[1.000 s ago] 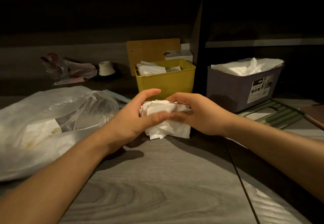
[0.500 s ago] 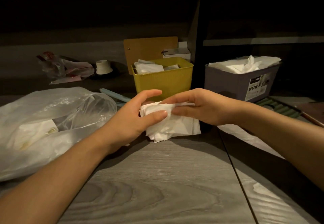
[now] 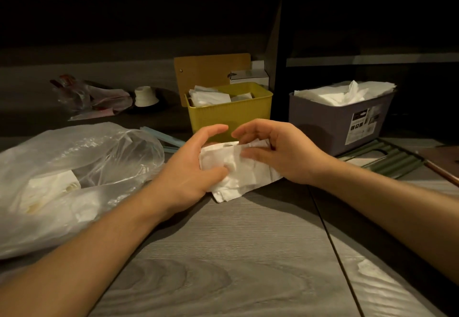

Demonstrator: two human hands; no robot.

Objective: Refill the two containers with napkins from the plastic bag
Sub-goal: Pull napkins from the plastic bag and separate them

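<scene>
I see the plastic bag (image 3: 74,167) sprawled at frame left, the grey container (image 3: 330,123) upper right, the yellow container (image 3: 231,113) at centre. My left hand (image 3: 188,167) and right hand (image 3: 280,152) both clasp the napkin stack (image 3: 238,170) mid-frame.

White napkins (image 3: 238,170), yellow container (image 3: 229,114), grey container (image 3: 323,123), clear plastic bag (image 3: 74,167), grey wood-grain table (image 3: 223,267)

Dim warm light; background dark; wide-angle distortion.
</scene>
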